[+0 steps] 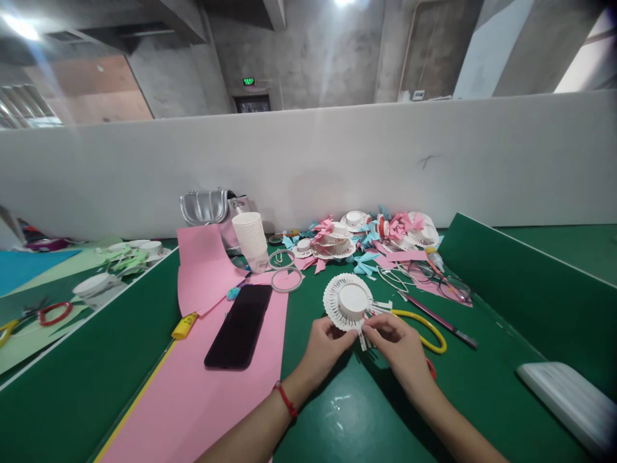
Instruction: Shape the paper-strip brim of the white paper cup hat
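A white paper cup [353,299], its wall cut into narrow strips and spread round the base like a hat brim, is held above the green table. My left hand [330,344] is closed on the lower left of its fringed edge. My right hand [393,341] pinches the loose strips at the lower right, where several still stick out. Between my two thumbs a few strips hang down. Beneath and beside my right hand lie scissors with a yellow handle loop [436,334] and a red one, partly hidden by the hand.
A black phone [240,326] lies on pink paper [159,399] at left. Behind stand stacked paper cups [250,238] and a silver bag [205,207]. Cut-cup and folded-paper pieces [337,241] pile up at the back. A purple utility knife [441,320] and glasses [453,289] lie right, near a green divider [520,283].
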{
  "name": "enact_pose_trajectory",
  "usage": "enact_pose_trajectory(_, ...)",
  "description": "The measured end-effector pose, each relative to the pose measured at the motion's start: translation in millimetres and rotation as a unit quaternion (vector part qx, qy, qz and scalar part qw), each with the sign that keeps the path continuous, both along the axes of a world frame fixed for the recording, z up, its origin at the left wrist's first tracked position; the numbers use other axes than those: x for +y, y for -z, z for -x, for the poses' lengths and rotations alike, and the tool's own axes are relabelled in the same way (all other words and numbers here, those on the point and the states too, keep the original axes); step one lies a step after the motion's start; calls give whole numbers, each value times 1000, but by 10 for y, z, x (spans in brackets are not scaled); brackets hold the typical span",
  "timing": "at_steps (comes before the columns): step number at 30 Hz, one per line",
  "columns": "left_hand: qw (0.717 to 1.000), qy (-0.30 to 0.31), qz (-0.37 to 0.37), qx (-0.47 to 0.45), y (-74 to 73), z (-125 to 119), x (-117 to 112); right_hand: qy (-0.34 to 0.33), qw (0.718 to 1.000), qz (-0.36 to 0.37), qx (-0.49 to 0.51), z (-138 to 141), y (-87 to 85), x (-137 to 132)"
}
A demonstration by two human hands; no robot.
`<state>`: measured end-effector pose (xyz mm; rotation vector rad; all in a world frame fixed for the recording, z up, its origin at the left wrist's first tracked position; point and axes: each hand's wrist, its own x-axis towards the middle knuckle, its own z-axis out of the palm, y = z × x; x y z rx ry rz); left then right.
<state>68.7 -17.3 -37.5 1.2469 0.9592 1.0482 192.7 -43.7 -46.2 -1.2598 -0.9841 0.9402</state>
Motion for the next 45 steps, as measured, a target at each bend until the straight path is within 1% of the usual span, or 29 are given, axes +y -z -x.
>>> enact_pose_trajectory(6, 999, 11, -31, 14, 28, -9, 14, -29, 999, -22, -9, -1, 21, 5)
enact_pose_trajectory(10, 999, 8, -50, 16, 46, -8, 25, -35, 999, -27, -18, 14, 27, 8)
enact_pose_trajectory(18, 999, 3, -44, 6, 61, -6, 29, -40, 999, -28, -11, 18, 72, 10)
enact_pose_trajectory(22, 999, -16, -40, 7, 51, -7, 30, -35, 998, -35, -33, 17, 96, 20)
enact_pose_trajectory(26, 999, -22, -26, 0, 50, -12, 36, -39, 998, -24, -44, 15, 122, 28)
enact_pose_trajectory(29, 999, -25, -25, -2, 53, -15, 38, -43, 997, -29, -54, 14, 130, 26)
enact_pose_trajectory(33, 999, -23, -30, -2, 44, -17, 33, -41, 996, -45, -69, 21, 107, 12)
enact_pose_trajectory(37, 999, -36, -30, -14, 44, -14, 38, -27, 997, -52, -58, 25, 57, -1)
enact_pose_trajectory(45, 997, -65, -42, 1, 47, -15, 50, -26, 996, -45, -67, 20, 10, -11)
